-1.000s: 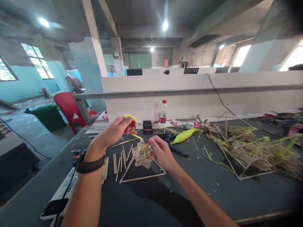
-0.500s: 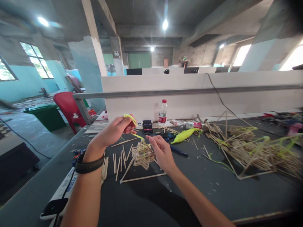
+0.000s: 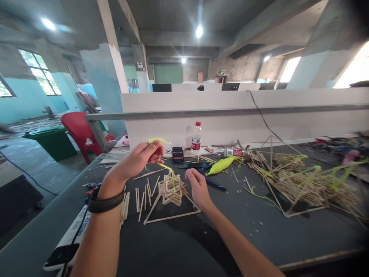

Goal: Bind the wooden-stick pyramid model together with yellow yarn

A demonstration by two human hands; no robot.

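My left hand [image 3: 146,157] is closed round a neon-yellow string [image 3: 165,166]. A loose end of it trails over the fingers, and the lower part runs taut to the peak of a small stick structure [image 3: 172,193]. This is built of stacked wooden sticks above a triangular stick base [image 3: 173,218], with more yellow string around its top. Just right of the structure, apart from it, my right hand [image 3: 198,187] has thumb and fingers pressed together. Whatever it may hold is hidden.
Loose sticks [image 3: 138,200] lie left of the structure. Behind are a phone [image 3: 178,155], an upright bottle [image 3: 196,138], a yellow string bundle [image 3: 224,165] and blue-handled pliers [image 3: 215,183]. A larger stick pile [image 3: 305,184] lies right, a white power strip [image 3: 67,238] front left.
My right hand has drawn back slightly to the right from the structure's peak. My left hand keeps the string taut. The whole view has shifted a little.
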